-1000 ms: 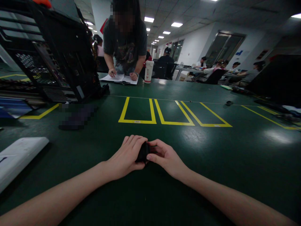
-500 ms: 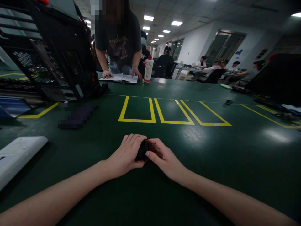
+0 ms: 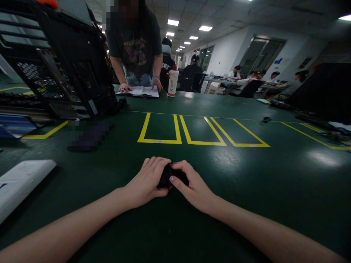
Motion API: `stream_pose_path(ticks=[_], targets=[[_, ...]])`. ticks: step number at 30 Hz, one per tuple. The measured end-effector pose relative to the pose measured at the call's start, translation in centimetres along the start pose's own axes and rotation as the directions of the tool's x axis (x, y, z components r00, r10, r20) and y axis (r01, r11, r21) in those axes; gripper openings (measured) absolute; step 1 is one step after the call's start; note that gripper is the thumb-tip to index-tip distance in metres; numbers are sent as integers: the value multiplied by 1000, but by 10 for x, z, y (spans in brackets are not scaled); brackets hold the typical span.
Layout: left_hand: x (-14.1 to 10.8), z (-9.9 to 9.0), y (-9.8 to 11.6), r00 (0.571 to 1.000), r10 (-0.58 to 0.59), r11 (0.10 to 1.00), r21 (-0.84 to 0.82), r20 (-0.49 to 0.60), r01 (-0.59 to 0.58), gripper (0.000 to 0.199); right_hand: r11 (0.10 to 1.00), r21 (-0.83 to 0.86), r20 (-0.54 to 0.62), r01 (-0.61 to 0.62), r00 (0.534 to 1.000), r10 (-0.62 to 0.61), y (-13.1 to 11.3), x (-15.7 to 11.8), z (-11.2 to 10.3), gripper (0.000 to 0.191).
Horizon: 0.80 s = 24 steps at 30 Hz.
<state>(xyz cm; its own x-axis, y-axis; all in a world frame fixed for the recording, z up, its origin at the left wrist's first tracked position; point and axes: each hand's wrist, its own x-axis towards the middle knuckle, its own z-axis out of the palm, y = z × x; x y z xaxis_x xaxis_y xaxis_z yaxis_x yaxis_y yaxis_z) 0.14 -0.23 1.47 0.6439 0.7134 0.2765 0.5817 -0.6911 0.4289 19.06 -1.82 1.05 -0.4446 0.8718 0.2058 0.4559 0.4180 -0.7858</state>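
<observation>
A small black object (image 3: 165, 176) rests low over the green table (image 3: 170, 230), between my hands; its kind cannot be made out. My left hand (image 3: 149, 179) is wrapped round its left side, fingers over the top and thumb along the near edge. From the right, my right hand (image 3: 192, 186) grips its end between thumb and fingertips. Much of the object is hidden under the left fingers. Beyond my hands, yellow tape outlines (image 3: 159, 141) mark the tabletop.
An open black computer case (image 3: 68, 69) stands at the left, near a blurred dark item (image 3: 90, 137) and a white device (image 3: 24, 179). Across the table, a person (image 3: 137, 47) leans over a clipboard with papers (image 3: 145, 91) beside a paper cup (image 3: 173, 83). A monitor (image 3: 323, 95) is at right.
My right thumb and fingers have shifted very slightly left on the black object. The left hand stays put. The person opposite has moved a little to the left.
</observation>
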Motion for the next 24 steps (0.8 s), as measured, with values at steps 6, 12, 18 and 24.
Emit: stream_pose_path(ticks=[6, 12, 18, 24], targets=[[1, 0, 0, 1000, 6, 1000, 2, 3, -6, 59, 994, -62, 1, 95, 995, -95, 1, -4, -2, 22], [1, 1, 0, 1000, -10, 1000, 10, 10, 10, 58, 999, 10, -34, 40, 999, -40, 3, -3, 1, 12], [1, 0, 1, 1000, -24, 999, -26, 12, 25, 56, 994, 89, -3, -67, 998, 68, 0, -2, 1, 28], [1, -2, 1, 999, -15, 999, -42, 29, 16, 57, 999, 19, 28, -26, 999, 26, -3, -6, -1, 26]])
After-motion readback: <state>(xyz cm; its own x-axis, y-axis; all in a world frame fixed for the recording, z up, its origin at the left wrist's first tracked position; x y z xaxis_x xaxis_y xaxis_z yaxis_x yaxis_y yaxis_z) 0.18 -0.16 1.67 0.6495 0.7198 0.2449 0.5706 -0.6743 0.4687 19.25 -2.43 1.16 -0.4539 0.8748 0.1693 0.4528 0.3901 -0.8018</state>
